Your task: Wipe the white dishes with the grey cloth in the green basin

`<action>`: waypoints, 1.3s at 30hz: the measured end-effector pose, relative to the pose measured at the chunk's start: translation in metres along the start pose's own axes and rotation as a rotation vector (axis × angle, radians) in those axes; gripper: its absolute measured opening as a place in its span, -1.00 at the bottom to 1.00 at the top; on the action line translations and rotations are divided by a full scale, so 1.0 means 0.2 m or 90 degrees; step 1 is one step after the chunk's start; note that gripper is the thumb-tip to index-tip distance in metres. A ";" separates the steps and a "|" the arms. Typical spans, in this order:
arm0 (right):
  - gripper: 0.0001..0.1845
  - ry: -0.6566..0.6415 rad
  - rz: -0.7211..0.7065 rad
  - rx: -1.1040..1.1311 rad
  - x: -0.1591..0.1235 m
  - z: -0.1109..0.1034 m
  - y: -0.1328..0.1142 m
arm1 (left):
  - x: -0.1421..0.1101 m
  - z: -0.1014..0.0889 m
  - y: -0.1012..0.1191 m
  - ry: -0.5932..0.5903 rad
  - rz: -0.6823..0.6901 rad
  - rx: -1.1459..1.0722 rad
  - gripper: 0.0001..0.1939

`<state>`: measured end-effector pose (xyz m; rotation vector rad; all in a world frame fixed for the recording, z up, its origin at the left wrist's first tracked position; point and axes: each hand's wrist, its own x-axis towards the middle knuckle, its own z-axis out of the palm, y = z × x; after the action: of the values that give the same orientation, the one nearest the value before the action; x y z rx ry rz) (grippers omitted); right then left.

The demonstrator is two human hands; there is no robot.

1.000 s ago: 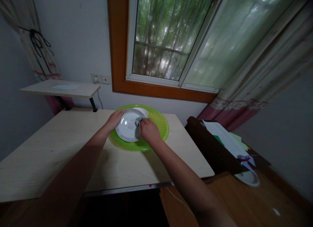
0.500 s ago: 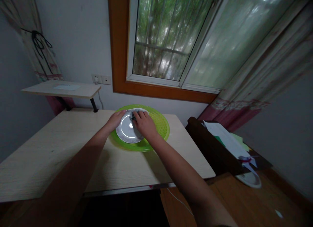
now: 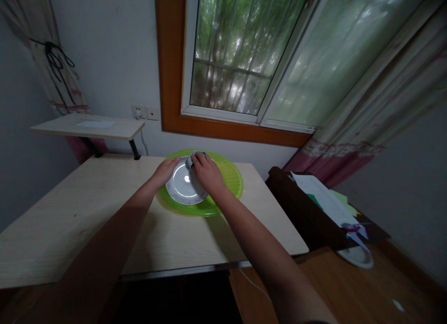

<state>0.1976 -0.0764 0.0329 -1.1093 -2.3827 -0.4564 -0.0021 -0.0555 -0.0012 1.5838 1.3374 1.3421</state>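
Note:
A white plate with a patterned rim is tilted over a round green plastic basket. My left hand grips the plate's upper left edge, thumb on the face and fingers hidden behind. Bunched under the fingers of my right hand is a greyish cloth, pressed to the plate's upper right part near the rim. A white dish seen earlier behind the plate is mostly covered by my right hand.
The basket stands on a pale wooden table. A small raised shelf rises at the back left. To the right, papers lie on a dark brown piece of furniture. A window is behind.
My right hand has slid the cloth up and slightly left across the plate, from its right middle to near its upper rim. My left hand keeps its hold; the plate's angle has shifted slightly.

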 end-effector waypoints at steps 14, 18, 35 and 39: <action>-0.58 -0.033 0.094 0.016 -0.13 0.05 0.19 | -0.01 0.00 0.01 -0.002 -0.028 0.056 -0.38; -0.58 -0.019 0.097 0.039 -0.09 0.07 0.19 | -0.02 0.00 0.03 -0.001 -0.032 0.060 -0.42; -0.67 -0.062 -0.029 0.031 0.16 0.00 0.01 | 0.00 0.01 0.00 0.002 0.030 0.070 -0.48; -0.71 -0.076 0.048 0.053 0.17 0.03 0.07 | -0.01 0.01 0.00 -0.008 0.017 0.047 -0.46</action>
<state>0.1870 -0.0440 0.0469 -1.2148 -2.4282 -0.2703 0.0007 -0.0569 -0.0021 1.6623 1.3773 1.3096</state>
